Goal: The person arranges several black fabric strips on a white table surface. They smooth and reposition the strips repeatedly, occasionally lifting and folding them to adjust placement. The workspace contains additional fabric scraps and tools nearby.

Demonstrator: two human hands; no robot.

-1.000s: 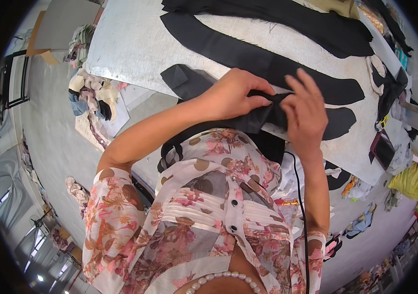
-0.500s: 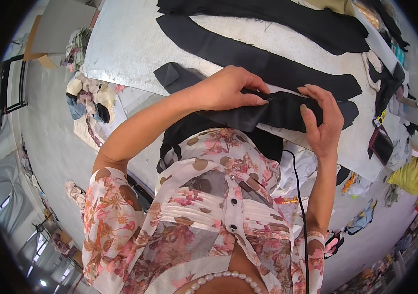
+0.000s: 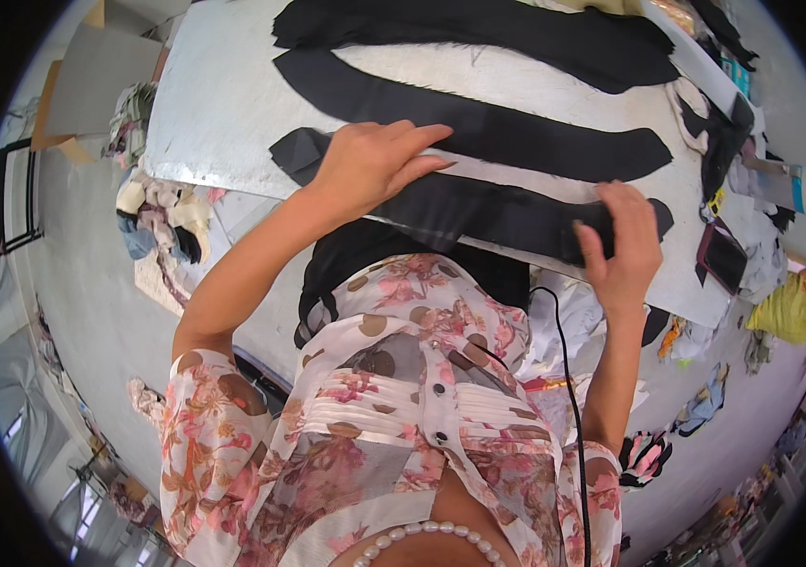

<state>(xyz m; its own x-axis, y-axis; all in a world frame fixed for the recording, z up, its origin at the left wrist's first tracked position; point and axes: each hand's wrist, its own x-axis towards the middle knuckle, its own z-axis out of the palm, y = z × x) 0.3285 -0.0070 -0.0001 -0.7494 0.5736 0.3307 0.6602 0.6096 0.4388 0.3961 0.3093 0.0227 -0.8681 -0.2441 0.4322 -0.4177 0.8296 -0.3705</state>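
Note:
Nearest me on the table lies a long black fabric strip (image 3: 507, 213), mostly flat, with a faint sheen. My left hand (image 3: 365, 170) is over its left part, thumb and index finger stretched apart with nothing visible between them. At the strip's right end, my right hand (image 3: 625, 241) rests on the cloth, thumb and fingers spread. Just beyond is a second curved black strip (image 3: 488, 123) with a frayed far edge. Farther back lie more black fabric pieces (image 3: 479, 33). My left hand hides some of the near strip.
The pale table (image 3: 214, 104) has a metal-edged left side. Fabric scraps (image 3: 162, 217) hang below it there. On the right are a dark phone-like object (image 3: 722, 257), black scraps (image 3: 729, 146) and a yellow bundle (image 3: 800, 307). A black cord (image 3: 568, 378) runs down in front of me.
The folded part of the near strip has been laid out flatter. My left hand has moved left, off the fold, and its fingers have parted. My right hand stays near the right end.

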